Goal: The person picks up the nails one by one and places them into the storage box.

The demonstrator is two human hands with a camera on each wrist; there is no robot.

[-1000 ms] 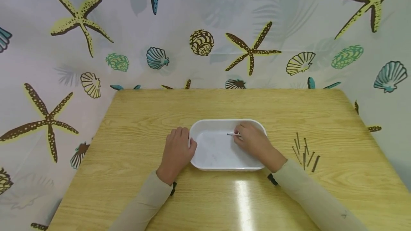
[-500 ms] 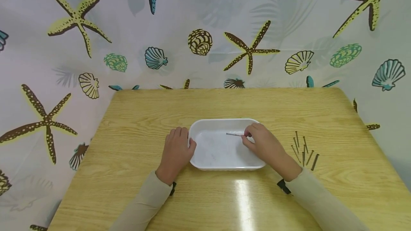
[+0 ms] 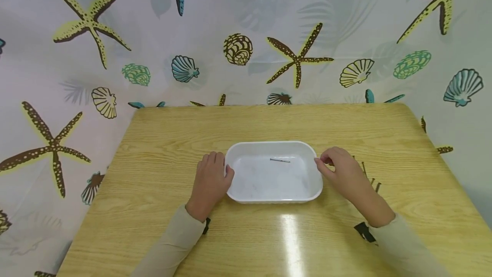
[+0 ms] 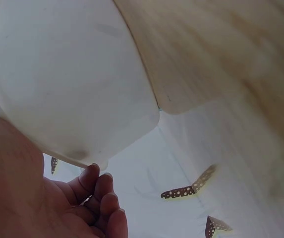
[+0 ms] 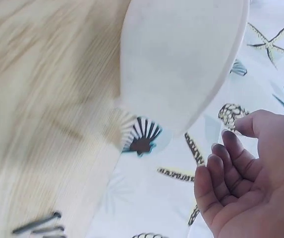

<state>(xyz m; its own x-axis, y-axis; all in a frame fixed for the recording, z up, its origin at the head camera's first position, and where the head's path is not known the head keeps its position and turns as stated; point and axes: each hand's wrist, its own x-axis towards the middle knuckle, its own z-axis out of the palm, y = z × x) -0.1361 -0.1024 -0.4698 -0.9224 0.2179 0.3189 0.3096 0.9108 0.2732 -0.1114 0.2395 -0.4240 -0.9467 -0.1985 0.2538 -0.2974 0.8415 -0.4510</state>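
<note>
A white rectangular dish (image 3: 273, 200) with rounded corners sits on the wooden table. At its left end, my left hand (image 3: 209, 183) grips the rim, thumb over the edge and fingers on the outer side; the left wrist view shows the fingertips under the rim (image 4: 65, 157). Inside the dish, toward the back, lies a thin metal nail (image 3: 279, 160). Just beyond the right end hovers my right hand (image 3: 344, 174), fingers loosely curled with nothing visible between them. Several loose nails (image 3: 378, 187) lie behind it on the table, partly hidden by the hand; some nails (image 5: 36, 223) also appear in the right wrist view.
The wooden table (image 3: 173, 134) extends around the dish on every side. Behind and beside it hangs a white cloth (image 3: 215, 20) printed with starfish and shells. A bright light reflection crosses the table in front of the dish.
My right hand has let go of the nail in the dish and moved right, out past the rim, now covering part of the loose nails. My left hand stays on the dish.
</note>
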